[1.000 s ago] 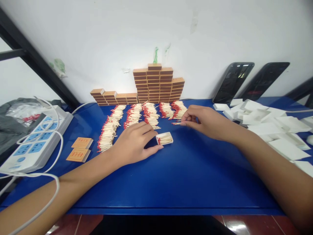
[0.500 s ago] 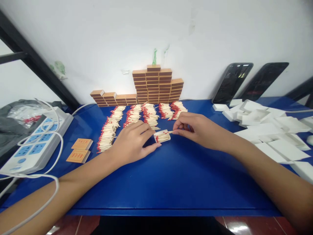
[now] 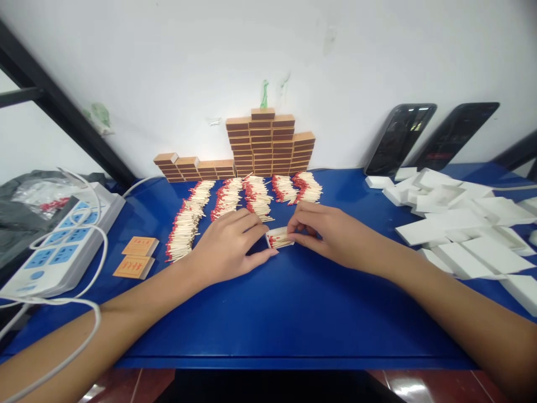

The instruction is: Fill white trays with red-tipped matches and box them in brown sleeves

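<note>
The small white box (image 3: pixel 273 232) lies on the blue counter (image 3: pixel 268 313), between the two hands, with matches (image 3: pixel 280 240) in it. Their red tips are at the left end.

The left hand (image 3: pixel 229 243) has its palm down. It holds the left end of the box, with the thumb on the near side and the other fingers bent over the far side. Its arm comes up from the bottom left.

The right hand (image 3: pixel 331 235) is at the right end of the box. Its thumb and first finger pinch together by the matches, and the other fingers curl in. I cannot tell if a match is between the fingertips. Its arm comes in from the bottom right.

Just past the hands are five piles of loose matches, with the long pile (image 3: pixel 187 224) at the left. Behind them, brown boxes (image 3: pixel 262 148) are stacked by the wall (image 3: pixel 188 67). Two orange boxes (image 3: pixel 134 266) lie to the left, near the plug strip (image 3: pixel 62 246). White trays (image 3: pixel 457 224) lie in a heap on the right, near two black phones (image 3: pixel 400 140) that lean on the wall.
</note>
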Motion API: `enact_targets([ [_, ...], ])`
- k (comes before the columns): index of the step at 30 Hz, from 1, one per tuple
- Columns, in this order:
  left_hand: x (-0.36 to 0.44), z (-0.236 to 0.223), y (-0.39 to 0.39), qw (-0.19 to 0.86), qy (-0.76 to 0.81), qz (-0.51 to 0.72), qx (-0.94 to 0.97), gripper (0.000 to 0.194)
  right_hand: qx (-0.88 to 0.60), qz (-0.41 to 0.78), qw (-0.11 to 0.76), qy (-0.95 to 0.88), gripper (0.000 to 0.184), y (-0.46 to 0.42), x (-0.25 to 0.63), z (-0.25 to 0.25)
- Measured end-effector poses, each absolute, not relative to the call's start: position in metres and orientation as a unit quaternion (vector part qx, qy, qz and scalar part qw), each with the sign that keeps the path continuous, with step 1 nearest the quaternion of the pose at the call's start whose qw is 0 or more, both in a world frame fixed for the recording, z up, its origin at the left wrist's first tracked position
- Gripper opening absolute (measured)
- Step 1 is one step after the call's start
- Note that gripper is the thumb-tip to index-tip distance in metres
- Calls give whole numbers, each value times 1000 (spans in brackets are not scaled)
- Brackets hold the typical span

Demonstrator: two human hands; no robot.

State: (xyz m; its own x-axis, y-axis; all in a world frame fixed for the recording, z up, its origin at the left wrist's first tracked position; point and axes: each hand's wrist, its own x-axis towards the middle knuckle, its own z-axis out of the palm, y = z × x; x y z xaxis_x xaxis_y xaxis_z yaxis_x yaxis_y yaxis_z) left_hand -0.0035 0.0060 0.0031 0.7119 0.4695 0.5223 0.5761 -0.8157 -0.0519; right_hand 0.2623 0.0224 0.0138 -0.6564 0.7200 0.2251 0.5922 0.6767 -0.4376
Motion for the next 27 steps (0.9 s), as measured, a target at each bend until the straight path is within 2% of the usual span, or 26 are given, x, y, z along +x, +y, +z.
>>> enact_targets([
  [10,-2,1,5,44,-258,-247,-933,34,-359,196,187,-893,11,20,260,12],
  [18,-2,3,6,45,-250,-259,-932,33,-350,200,229,-886,9,26,266,21],
  [27,-2,3,3,30,-236,-252,-938,31,-348,221,197,-889,11,12,253,7],
])
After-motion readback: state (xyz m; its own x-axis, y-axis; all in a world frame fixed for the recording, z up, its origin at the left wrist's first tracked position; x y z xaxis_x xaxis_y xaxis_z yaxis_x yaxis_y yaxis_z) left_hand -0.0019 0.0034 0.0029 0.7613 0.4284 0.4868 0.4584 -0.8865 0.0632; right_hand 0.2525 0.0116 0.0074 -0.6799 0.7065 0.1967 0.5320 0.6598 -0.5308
